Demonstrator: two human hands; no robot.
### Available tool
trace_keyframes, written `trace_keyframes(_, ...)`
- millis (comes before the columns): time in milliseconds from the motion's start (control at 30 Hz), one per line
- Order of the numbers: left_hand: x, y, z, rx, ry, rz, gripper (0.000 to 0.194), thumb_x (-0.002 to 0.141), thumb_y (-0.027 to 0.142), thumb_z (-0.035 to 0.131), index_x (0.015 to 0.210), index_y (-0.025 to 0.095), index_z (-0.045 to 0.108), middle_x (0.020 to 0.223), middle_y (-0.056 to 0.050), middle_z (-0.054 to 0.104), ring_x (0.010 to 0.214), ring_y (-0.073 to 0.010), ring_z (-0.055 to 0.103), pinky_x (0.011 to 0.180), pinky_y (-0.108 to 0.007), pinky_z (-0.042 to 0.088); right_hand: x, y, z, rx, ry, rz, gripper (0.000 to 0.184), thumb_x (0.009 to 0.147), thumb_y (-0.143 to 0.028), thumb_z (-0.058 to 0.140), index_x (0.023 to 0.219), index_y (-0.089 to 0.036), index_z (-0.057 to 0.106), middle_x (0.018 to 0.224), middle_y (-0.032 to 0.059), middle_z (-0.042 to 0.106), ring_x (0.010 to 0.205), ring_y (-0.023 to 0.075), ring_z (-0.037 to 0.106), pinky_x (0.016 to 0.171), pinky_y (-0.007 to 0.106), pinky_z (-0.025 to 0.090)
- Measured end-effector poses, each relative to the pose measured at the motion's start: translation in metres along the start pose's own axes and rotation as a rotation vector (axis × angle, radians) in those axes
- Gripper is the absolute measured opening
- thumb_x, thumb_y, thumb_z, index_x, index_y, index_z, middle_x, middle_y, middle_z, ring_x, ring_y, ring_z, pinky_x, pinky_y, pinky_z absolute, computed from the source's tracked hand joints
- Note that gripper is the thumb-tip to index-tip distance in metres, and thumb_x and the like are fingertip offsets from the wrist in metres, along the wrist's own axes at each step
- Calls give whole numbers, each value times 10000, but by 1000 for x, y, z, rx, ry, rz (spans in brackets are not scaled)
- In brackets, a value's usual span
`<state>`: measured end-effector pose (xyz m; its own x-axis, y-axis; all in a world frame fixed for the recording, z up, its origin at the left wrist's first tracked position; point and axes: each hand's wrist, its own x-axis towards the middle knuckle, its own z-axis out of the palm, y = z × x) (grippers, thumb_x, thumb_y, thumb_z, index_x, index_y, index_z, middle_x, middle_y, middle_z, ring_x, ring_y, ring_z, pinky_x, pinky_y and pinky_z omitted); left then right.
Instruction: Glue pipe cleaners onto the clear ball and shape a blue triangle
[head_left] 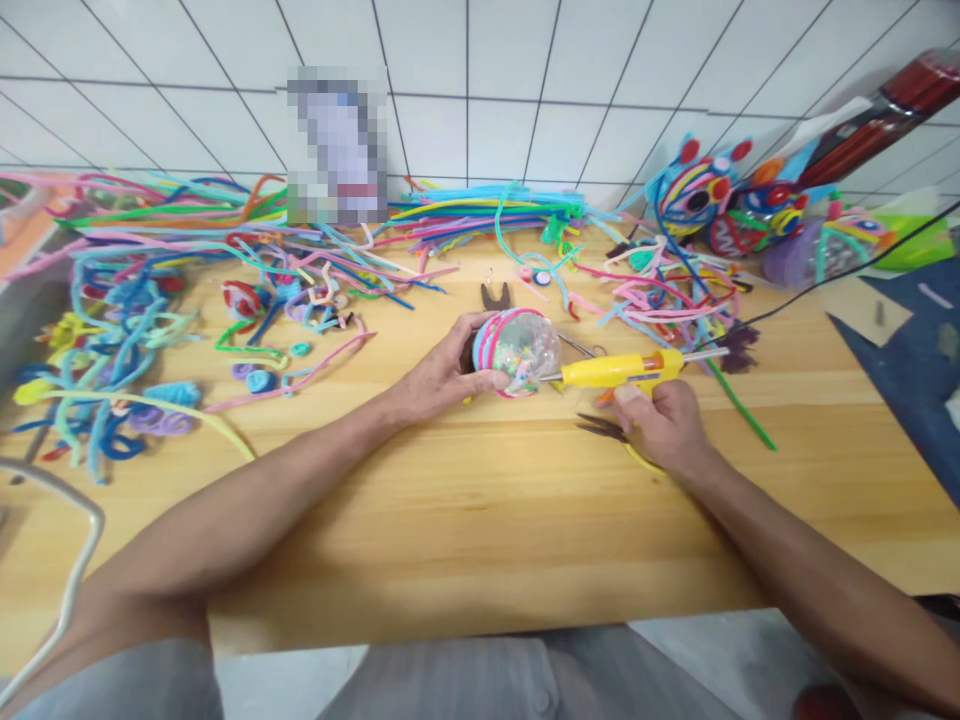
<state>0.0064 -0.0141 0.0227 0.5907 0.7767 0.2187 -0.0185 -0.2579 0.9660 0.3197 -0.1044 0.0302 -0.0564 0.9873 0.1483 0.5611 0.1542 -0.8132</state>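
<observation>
My left hand [457, 368] is closed around a clear plastic ball [536, 345] wrapped with pink and blue pipe cleaners on its left part. Small colourful bits show through the clear side. My right hand [667, 425] grips a yellow hot glue gun [619, 368], with a glue stick poking out of its back. The gun's nozzle points left and is at the lower right of the ball; whether it touches, I cannot tell. Below the gun, partly behind my right hand, lie dark-jawed pliers [600, 428] with a yellow handle. Another dark tool's jaws [496, 297] show just beyond the ball.
Loose pipe cleaners [480, 215] lie along the tiled wall, with tangled curled ones [112, 340] at left and a pink-and-blue pile [667, 300] at right. Decorated balls [694, 195] stand at the back right. A black cord [825, 280] runs in from the right. A white tube [82, 570] crosses the left front.
</observation>
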Motion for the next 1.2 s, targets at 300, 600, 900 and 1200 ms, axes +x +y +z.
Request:
trace_keyframes(300, 1, 0, 0, 12, -4, -2, 767, 855, 521, 840, 1469, 236, 480, 1502, -145, 553, 1379, -303, 559, 1150, -430, 485, 1, -11, -2, -3, -14, -27, 553, 990, -628, 579, 600, -246, 662, 507, 10, 593, 493, 191, 577, 499, 341, 442)
trace_keyframes(600, 0, 0, 0, 24, 5, -8, 807, 842, 552, 841, 1487, 234, 476, 1496, -146, 554, 1370, -312, 558, 1151, -445, 478, 1, -17, -5, -53, 4, -93, 520, 987, -496, 586, 529, -250, 560, 520, 8, 608, 541, 204, 628, 555, 341, 485)
trace_keyframes(900, 1, 3, 1, 47, 12, -10, 820, 841, 565, 836, 1491, 218, 476, 1489, -149, 548, 1363, -307, 555, 1155, -439, 463, 3, -24, -7, -154, -15, -85, 520, 949, -501, 654, 505, -251, 552, 500, 6, 584, 514, 193, 590, 519, 331, 446)
trace_keyframes(1200, 1, 3, 0, 10, 11, 2, 806, 821, 553, 857, 1473, 225, 516, 1486, -147, 571, 1356, -311, 566, 1147, -435, 469, 2, -23, -6, -127, 9, -78, 492, 968, -540, 625, 579, -242, 665, 476, 4, 565, 499, 201, 586, 514, 336, 459)
